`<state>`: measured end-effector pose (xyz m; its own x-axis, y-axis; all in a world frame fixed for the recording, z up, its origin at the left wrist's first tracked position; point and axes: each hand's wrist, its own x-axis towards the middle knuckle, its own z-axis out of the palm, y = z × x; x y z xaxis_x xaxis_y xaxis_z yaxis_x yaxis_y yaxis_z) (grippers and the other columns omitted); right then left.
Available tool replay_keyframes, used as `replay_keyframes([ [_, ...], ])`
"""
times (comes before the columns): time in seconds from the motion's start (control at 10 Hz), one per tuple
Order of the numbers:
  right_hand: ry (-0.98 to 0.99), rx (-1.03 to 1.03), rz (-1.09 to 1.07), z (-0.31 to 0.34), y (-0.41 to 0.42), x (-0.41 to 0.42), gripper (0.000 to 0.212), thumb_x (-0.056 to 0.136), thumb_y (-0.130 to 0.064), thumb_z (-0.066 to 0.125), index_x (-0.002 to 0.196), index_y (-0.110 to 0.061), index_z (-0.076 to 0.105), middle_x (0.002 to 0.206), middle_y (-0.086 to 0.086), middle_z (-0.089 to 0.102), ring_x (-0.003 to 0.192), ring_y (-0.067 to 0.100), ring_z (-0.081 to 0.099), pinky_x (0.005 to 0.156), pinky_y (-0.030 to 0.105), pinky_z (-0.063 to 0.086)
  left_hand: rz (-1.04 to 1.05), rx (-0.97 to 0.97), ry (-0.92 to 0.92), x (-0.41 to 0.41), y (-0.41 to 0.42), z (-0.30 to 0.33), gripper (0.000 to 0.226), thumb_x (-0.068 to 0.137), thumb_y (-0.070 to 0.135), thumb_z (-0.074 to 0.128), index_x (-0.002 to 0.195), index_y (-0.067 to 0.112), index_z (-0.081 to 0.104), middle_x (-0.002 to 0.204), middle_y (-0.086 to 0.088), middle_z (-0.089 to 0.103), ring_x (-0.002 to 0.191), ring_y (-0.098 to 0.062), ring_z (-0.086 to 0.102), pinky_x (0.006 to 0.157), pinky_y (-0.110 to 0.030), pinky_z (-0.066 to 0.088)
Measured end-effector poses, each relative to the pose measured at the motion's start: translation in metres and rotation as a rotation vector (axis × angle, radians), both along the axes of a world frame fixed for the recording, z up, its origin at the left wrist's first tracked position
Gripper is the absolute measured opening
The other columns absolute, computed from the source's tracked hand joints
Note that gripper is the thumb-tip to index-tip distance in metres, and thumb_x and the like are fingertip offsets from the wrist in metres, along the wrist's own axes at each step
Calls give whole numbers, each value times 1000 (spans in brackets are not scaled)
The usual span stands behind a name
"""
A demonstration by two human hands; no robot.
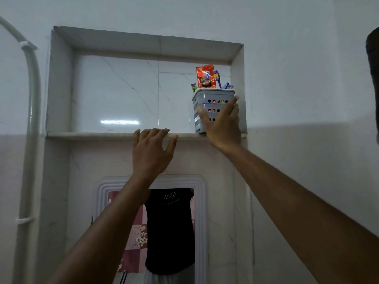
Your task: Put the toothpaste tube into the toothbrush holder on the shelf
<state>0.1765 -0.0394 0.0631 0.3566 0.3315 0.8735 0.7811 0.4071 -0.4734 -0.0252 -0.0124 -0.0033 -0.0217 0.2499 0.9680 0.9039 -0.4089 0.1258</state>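
At the right end of the stone shelf (92, 134), inside a tiled wall niche, the toothbrush holder (207, 103) stands upright: a grey plastic basket with ribbed, perforated walls. An orange-red toothpaste tube (205, 76), glossy and flat, rises from its mouth among purple toothbrushes (217, 77), so the placing step looks done. The right hand (222, 125) lies against the holder's front wall, fingers spread and pressed flat, steadying rather than gripping; it has nothing enclosed. The left hand (151, 149) hooks loosely curled fingers over the shelf's smooth front edge and holds nothing. What remains, I judge, is to let go gently so the light basket stays square and does not tip forward.
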Motion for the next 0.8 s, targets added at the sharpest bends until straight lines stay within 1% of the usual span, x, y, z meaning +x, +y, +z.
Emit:
replay_keyframes([
  [0.1,-140,-77,-99,-19,9,2,101,109,-74,35,177,-17,-14,184,28,-1,163,49,31,122,60,43,2,7,-7,2,0,0,54,106,63,47,137,26,71,136,4,73,140,-25,56,133,-49,21],
  [0.2,-271,-150,-140,-35,18,7,91,114,-66,31,177,-20,-15,182,32,-7,163,51,27,130,59,29,16,12,-5,2,2,-1,53,106,63,47,135,27,72,134,5,73,138,-24,57,132,-49,21],
  [0.3,-305,-132,-157,-43,22,10,89,114,-65,32,177,-22,-14,181,30,-3,164,49,25,132,59,27,18,29,4,2,3,-1,53,106,64,46,135,27,72,134,6,73,138,-24,57,132,-50,21],
  [0.4,-302,-153,-150,-43,22,10,89,114,-66,32,177,-25,-15,182,28,-5,165,48,23,133,59,27,16,29,0,1,4,-2,53,107,64,46,136,27,71,136,6,72,139,-22,56,132,-49,21],
  [0.5,-317,-210,-130,-45,19,14,90,114,-67,30,176,-26,-20,183,25,-19,171,47,8,137,59,16,12,43,13,0,2,-4,52,108,60,47,140,26,69,140,7,71,142,-20,54,133,-49,21],
  [0.6,-353,-286,-116,-49,15,20,89,115,-65,29,175,-25,-23,182,23,-26,173,44,-9,140,58,2,13,34,48,-3,2,-5,53,109,57,46,147,25,64,149,6,66,148,-21,49,134,-49,18],
  [0.7,-318,-276,-48,-61,1,19,91,113,-68,33,178,-21,-10,186,19,-17,174,39,-7,140,56,1,21,-10,90,-9,-9,-10,61,108,60,43,158,26,52,167,5,50,160,-23,36,135,-49,15],
  [0.8,-274,-86,-21,-79,-11,13,88,112,-66,43,179,-18,11,188,12,8,174,34,10,140,52,13,0,-33,126,-14,-12,-30,73,108,67,38,168,26,35,179,4,25,168,-21,17,136,-51,14],
])
